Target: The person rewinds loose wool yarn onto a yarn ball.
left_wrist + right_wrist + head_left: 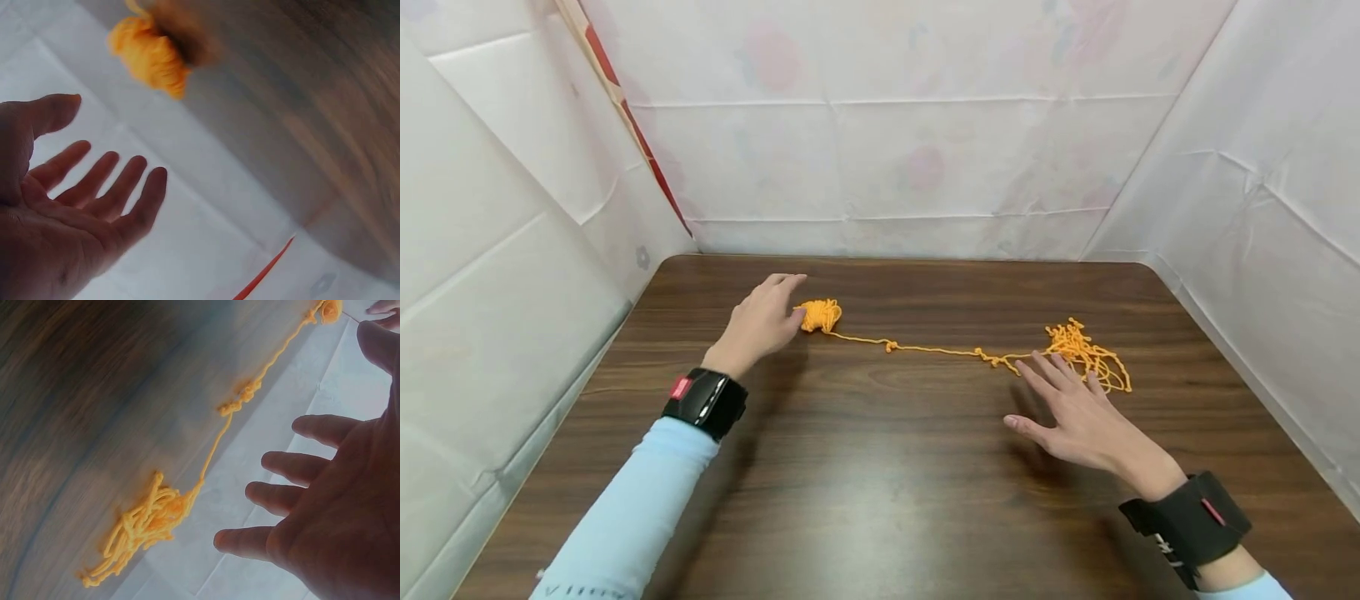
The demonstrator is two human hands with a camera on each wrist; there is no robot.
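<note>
left hand point(762, 321) open, fingers loose, holding nothing, just beside small yarn ball point(821, 315) | right hand point(1075, 410) spread flat, empty, near loose yarn tangle point(1086, 352) | strand links both across tabletop point(880, 467)

Head view above table point(880, 500), 2 close wrist views

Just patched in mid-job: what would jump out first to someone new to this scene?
The orange yarn strung across the dark wooden table: a small wound ball at its left end, a loose tangle at its right. The left hand hovers open beside the ball, and the right hand spreads open by the tangle.
</note>
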